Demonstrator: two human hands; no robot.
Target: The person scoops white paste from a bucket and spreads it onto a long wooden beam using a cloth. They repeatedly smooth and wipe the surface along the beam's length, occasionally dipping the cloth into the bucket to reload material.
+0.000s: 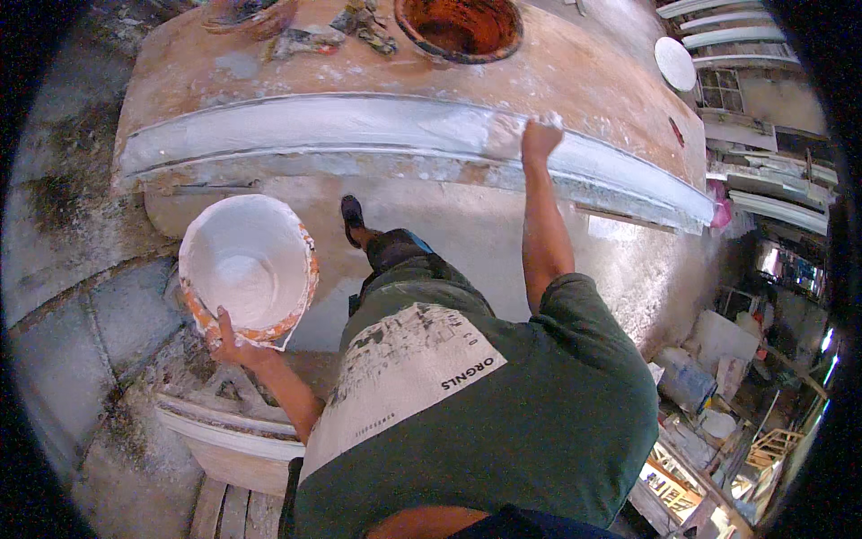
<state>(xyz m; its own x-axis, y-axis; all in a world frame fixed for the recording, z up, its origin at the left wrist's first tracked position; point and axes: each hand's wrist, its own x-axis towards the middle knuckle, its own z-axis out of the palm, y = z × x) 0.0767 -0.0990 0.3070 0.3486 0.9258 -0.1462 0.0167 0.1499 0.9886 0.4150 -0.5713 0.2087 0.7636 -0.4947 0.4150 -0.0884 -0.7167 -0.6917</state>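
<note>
My left hand [235, 346] grips the near rim of a bucket [199, 235], orange outside and crusted with white. The bucket tilts so that its inside shows, with white powder or paste [244, 283] at the bottom. My right arm reaches out over a long white moulding [359, 121] that lies along the worktable. Just above its surface, my right hand [542, 142] is closed, with a bit of white stuff showing at the knuckles. What the fingers hold is hidden. Left of that fist, a blurred whitish patch spreads across the moulding.
Behind the moulding, the table [584, 94] carries a dark-rimmed orange basin [458, 54], crumpled rags [364, 27] and a small red tool [676, 132]. More white mouldings [777, 211] are stacked at the right. Another moulding [229, 436] lies low at the left.
</note>
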